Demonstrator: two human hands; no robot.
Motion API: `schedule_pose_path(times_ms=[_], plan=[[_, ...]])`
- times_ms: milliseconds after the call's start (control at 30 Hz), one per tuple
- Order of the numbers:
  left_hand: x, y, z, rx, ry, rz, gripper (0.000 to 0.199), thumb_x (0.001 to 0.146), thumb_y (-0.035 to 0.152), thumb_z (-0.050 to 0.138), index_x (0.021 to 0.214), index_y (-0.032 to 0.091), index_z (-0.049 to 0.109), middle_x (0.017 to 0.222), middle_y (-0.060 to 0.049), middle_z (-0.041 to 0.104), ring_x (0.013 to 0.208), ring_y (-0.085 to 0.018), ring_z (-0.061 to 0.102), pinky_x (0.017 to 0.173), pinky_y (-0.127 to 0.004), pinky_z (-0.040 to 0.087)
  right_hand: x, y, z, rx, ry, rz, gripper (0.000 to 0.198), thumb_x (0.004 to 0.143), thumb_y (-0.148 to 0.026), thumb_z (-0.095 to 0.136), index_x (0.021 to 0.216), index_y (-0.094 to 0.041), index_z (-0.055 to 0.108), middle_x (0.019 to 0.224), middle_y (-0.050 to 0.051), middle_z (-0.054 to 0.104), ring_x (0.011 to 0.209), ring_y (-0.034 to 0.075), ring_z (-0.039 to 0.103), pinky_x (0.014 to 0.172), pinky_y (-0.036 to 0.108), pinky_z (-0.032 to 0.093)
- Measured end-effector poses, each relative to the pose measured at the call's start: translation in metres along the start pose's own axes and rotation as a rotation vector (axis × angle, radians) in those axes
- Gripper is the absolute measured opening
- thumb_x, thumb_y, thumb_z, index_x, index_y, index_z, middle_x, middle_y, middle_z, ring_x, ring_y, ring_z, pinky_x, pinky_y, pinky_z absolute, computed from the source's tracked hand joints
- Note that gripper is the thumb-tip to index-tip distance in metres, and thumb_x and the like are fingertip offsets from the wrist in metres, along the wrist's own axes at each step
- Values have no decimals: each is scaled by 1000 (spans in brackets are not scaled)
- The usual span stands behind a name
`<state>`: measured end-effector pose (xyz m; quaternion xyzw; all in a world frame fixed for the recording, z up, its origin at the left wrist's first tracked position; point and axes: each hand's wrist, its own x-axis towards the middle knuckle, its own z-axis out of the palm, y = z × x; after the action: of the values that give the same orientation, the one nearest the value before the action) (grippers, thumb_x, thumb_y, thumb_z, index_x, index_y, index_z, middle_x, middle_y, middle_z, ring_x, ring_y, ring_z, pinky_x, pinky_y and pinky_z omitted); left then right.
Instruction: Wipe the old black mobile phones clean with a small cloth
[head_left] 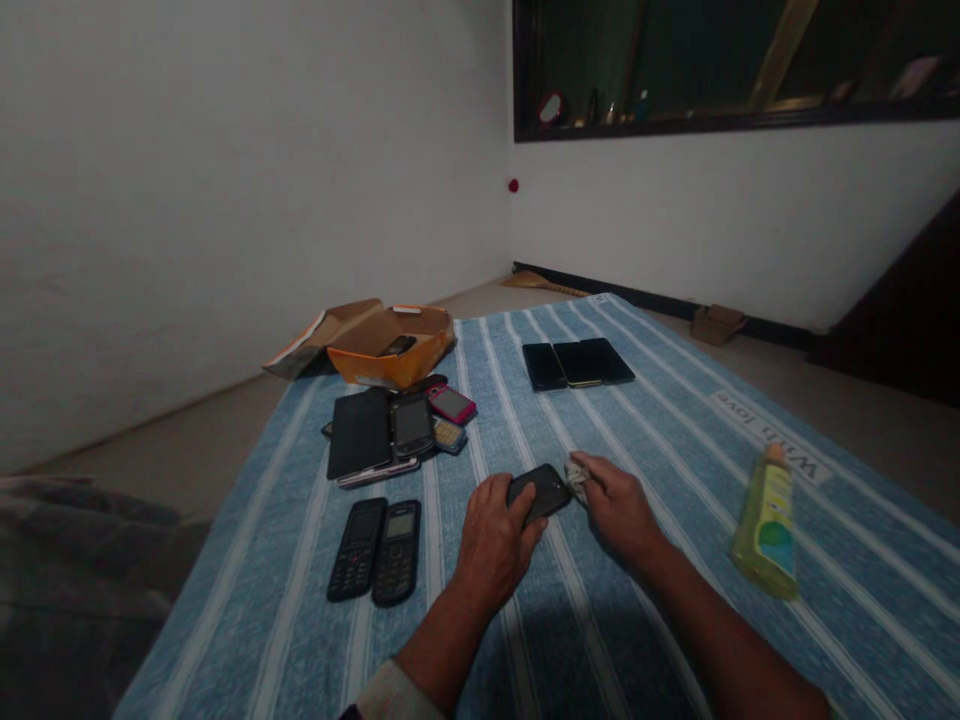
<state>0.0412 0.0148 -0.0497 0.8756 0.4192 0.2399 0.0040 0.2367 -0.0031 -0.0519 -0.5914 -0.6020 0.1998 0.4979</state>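
Observation:
My left hand (496, 540) grips a black mobile phone (546, 492) by its near left side, thumb across the dark face. A crumpled greyish cloth (576, 480) is pinched in my right hand (616, 500), right at the phone's right end. To the left, two black keypad phones (376, 552) lie side by side on the striped blue cloth (300, 640). Beyond them is a pile of phones, among them a dark touchscreen phone (412, 425), a pink phone (452, 403) and a large black flat device (360, 432).
An open orange cardboard box (397, 366) with a phone inside stands at the far left. Several dark smartphones (577, 363) lie in a row at the far side. A bottle of yellow-green liquid (766, 530) lies on the right. White walls (262, 150) and a window (697, 60) are behind.

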Motion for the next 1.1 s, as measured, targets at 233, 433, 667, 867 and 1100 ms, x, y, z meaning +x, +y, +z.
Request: schedule_pose_path(times_ms=[233, 433, 667, 867, 1100], plan=[[-3, -5, -2, -131, 49, -20, 43, 78, 22, 67, 119, 15, 55, 116, -16, 60, 107, -31, 56, 93, -52, 49, 7, -9, -6, 299, 121, 368, 39, 74, -32, 59, 106, -15, 72, 99, 8, 74, 89, 24, 68, 81, 37, 51], [-6, -5, -3, -230, 82, -140, 68, 72, 17, 68, 135, 13, 40, 112, -13, 62, 103, -29, 57, 87, -47, 53, 6, -12, -5, 510, 154, 492, 43, 67, -37, 69, 103, -14, 73, 85, 6, 73, 70, 20, 66, 60, 29, 46], [-6, 3, -8, -230, 230, -77, 75, 72, 17, 67, 139, 11, 34, 111, -14, 60, 102, -28, 55, 86, -44, 52, 1, -17, -3, 643, 132, 563, 44, 62, -37, 75, 100, -14, 73, 80, 5, 72, 57, 15, 59, 50, 24, 41], [-4, 2, -3, -222, 266, -94, 78, 71, 16, 69, 140, 13, 32, 110, -13, 59, 102, -29, 55, 85, -45, 52, -2, -20, -3, 614, 108, 557, 42, 63, -37, 73, 99, -14, 73, 78, 4, 71, 55, 13, 56, 49, 24, 39], [-2, 1, 3, -186, 236, -134, 80, 70, 15, 69, 141, 13, 30, 107, -12, 60, 99, -29, 55, 83, -46, 53, -4, -24, -1, 572, 106, 532, 37, 66, -37, 71, 95, -14, 73, 72, 3, 70, 54, 13, 56, 49, 24, 39]])
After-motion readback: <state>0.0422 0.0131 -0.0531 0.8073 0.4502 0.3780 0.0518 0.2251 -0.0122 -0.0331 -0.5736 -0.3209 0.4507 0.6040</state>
